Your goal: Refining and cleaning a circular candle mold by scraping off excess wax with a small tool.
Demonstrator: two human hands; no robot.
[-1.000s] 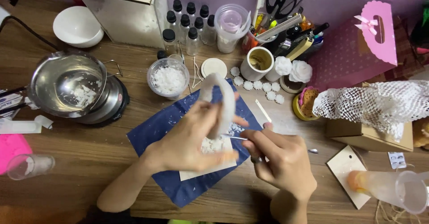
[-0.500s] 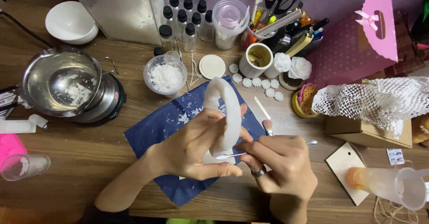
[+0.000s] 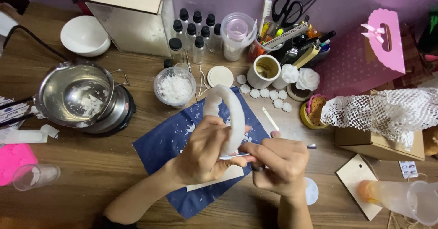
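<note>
At the far left a stainless-steel melting pot [image 3: 75,94] with white flakes inside sits on a black hot plate on the brown wooden surface [image 3: 82,165], and a white ceramic bowl [image 3: 85,35] stands behind it. To its right is a clear plastic tub of white wax flakes [image 3: 175,87].

Nearer the middle, over a dark blue sheet dusted with white crumbs [image 3: 166,142], the left hand [image 3: 205,153] is clenched around the lower part of a curved, white, arch-shaped wax piece [image 3: 227,112], holding it upright above the sheet. Just beside it, the right hand [image 3: 280,163] pinches a thin silver metal tool [image 3: 232,156], whose tip touches the base of the wax piece where the left fingers wrap it.

The step in hand looks like scraping or trimming the wax along its lower edge. The next stroke would seem to call for a steady left-hand grip and light pressure, so the tool shaves rather than gouges.

Further right lie small white wax flowers [image 3: 267,94], then a pink dotted gift box [image 3: 360,55] and white honeycomb paper netting [image 3: 383,110].
</note>
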